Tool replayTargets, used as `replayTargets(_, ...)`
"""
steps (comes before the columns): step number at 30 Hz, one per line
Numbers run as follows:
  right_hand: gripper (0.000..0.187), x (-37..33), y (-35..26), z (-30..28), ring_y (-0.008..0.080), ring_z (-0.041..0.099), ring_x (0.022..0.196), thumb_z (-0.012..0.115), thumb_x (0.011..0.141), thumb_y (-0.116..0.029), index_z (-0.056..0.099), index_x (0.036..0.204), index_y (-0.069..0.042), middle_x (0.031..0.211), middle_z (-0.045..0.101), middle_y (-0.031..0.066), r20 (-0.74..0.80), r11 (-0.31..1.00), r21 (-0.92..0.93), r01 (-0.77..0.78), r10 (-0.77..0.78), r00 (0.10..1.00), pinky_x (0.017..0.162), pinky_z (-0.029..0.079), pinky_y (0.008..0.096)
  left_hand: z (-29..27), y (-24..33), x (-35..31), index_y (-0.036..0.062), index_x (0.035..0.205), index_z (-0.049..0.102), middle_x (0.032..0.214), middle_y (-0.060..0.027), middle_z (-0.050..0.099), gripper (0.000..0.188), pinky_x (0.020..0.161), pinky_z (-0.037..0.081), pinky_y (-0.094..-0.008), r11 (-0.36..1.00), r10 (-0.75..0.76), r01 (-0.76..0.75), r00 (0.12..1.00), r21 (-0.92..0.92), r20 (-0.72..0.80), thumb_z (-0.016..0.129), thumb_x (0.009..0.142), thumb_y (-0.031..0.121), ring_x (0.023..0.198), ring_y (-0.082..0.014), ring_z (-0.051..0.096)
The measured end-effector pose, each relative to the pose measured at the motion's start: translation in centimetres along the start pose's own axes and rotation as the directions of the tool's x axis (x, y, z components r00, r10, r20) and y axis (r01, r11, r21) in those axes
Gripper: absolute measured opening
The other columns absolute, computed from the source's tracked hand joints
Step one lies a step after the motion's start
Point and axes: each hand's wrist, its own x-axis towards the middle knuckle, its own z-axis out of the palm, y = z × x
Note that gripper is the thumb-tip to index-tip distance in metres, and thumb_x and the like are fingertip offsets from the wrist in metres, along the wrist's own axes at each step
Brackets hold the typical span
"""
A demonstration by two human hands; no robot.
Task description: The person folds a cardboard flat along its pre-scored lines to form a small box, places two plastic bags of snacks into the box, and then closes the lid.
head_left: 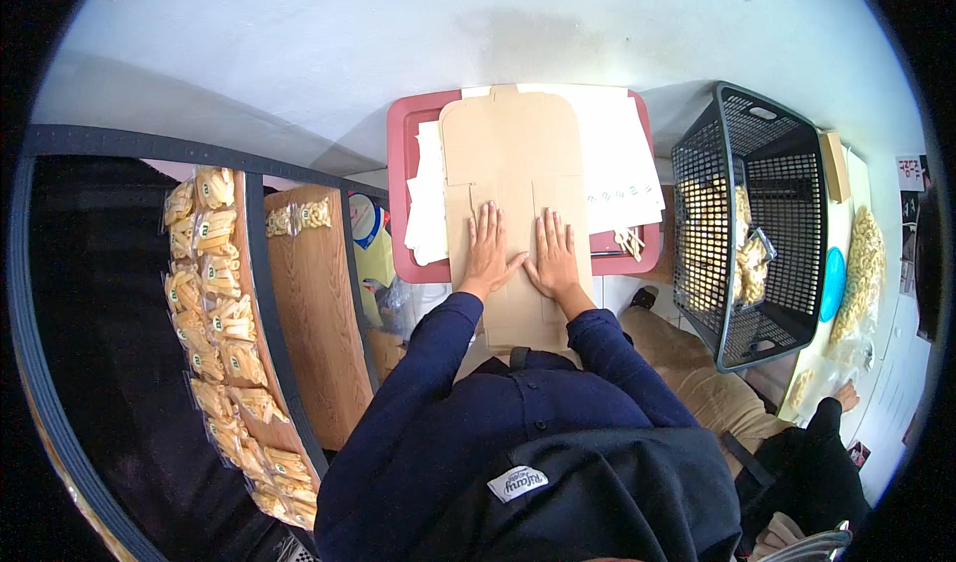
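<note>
Seen from above, a person in a dark blue long-sleeved top sits facing a white wall. Both hands lie flat, palms down and fingers spread, side by side on a flat brown cardboard box blank (513, 154). The left hand (488, 245) and right hand (554, 251) press on the near part of the blank, thumbs angled toward each other, close but not touching; neither grips anything. The blank rests on a red tray (400, 124) that serves as a work surface, and its near end hangs over the tray's edge toward the person's lap. Under and beside it lie white sheets (619, 169), some printed. Judging by this, the box is at an early stage: the cardboard is entirely flat, with no side raised and no flap tucked, so all the forming appears to remain. A few pale pieces (629, 241) sit on the tray just right of the right hand. To the right stands a black mesh basket (757, 214) holding bagged pale yellow snacks. To the left, a dark-framed rack (261, 263) with wooden shelves carries rows of small clear snack bags (214, 293). More bagged snacks (864, 263) lie at the far right.
</note>
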Motion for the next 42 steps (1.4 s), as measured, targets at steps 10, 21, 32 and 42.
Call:
replayTargets(10, 0.077, -0.3, 0.3, -0.4, 0.0305, 0.005, 0.139, 0.047, 0.085, -0.039, 0.013, 0.141, 0.003, 0.149, 0.009, 0.0188, 0.019, 0.998, 0.065, 0.016, -0.017, 1.0, 0.111, 0.005, 0.049, -0.9, -0.1, -0.1, -0.0026, 0.142, 0.006, 0.147, -0.025, 0.006, 0.097, 0.11, 0.006, -0.0497, 0.969, 0.003, -0.014, 0.999, -0.248, -0.042, 0.061, 0.077, 0.045, 0.138, -0.0374, 0.002)
replayTargets(21, 0.054, -3.2, 3.7, -3.4, 0.0264, 0.066, 0.08, 0.072, 0.066, -0.02, 0.056, 0.113, 0.001, 0.096, 0.065, 0.0164, 0.004, 0.66, 0.674, -0.333, 0.447, 0.894, 0.072, 0.051, 0.0338, -1.2, -4.5, -6.3, -0.0076, 0.107, 0.054, 0.097, -0.019, 0.065, 0.036, 0.074, 0.051, -0.0317, 0.451, -0.517, 0.432, 0.84, -0.781, 0.166, 0.062, 0.076, 0.009, 0.084, -0.0229, 0.065)
replayTargets(32, 0.037, -6.3, 7.2, -0.7, 0.0169, 0.062, 0.083, 0.061, 0.083, -0.021, 0.058, 0.108, 0.006, 0.093, 0.066, 0.0122, 0.252, 0.324, 0.853, -0.408, 0.428, 0.868, 0.073, 0.049, 0.0296, -0.8, -5.5, -8.1, -0.0045, 0.11, 0.055, 0.104, -0.0123, 0.063, 0.028, 0.077, 0.048, -0.0302, 0.195, -0.409, 0.422, 0.855, -0.885, 0.317, 0.053, 0.084, 0.005, 0.089, -0.0163, 0.061)
replayTargets(42, 0.039, -6.7, 6.1, -1.6, 0.017, 0.06, 0.088, 0.056, 0.088, -0.021, 0.053, 0.115, 0.007, 0.101, 0.063, 0.013, 0.266, 0.223, 0.905, -0.361, 0.365, 0.892, 0.078, 0.047, 0.0296, -2.0, -5.1, -7.6, -0.0036, 0.102, 0.06, 0.096, -0.0108, 0.066, 0.039, 0.075, 0.05, -0.0297, 0.356, -0.427, 0.372, 0.881, -0.857, 0.205, 0.073, 0.066, 0.002, 0.084, -0.0176, 0.064)
